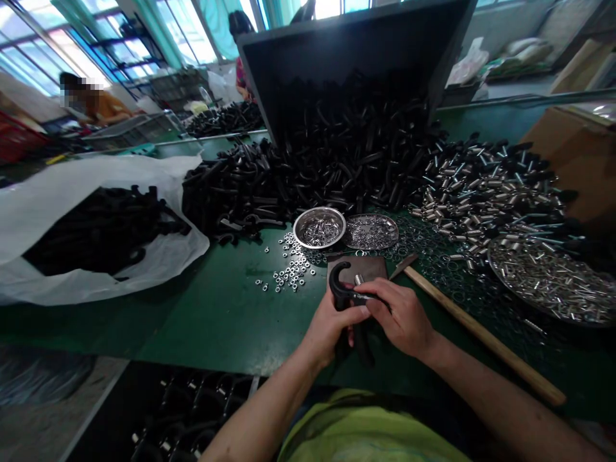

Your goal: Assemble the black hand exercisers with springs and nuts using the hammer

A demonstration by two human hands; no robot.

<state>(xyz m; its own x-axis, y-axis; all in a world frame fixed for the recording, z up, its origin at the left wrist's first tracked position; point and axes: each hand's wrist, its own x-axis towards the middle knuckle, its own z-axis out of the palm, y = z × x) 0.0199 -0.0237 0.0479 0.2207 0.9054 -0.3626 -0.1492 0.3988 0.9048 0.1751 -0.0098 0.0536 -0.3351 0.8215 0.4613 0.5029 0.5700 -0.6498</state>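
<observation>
The left hand (331, 328) closes firmly around a black J-shaped hook (341, 289), its curved end rising just over the near edge of a dark square pad (370, 267). This wrap seems to steady the piece while the right hand (400, 318) makes a narrow pinch on its thin, pale tip. A short silver sleeve (359, 279) stands over the pad, though whether it touches the hook is hidden. Beyond the pad, a steel bowl of small parts (308, 224) and a round tray of nuts (385, 229) sit within easy reach, with loose washers (291, 269) beside it. A wooden hammer handle (481, 333) lies to its right, ready to hand.
</observation>
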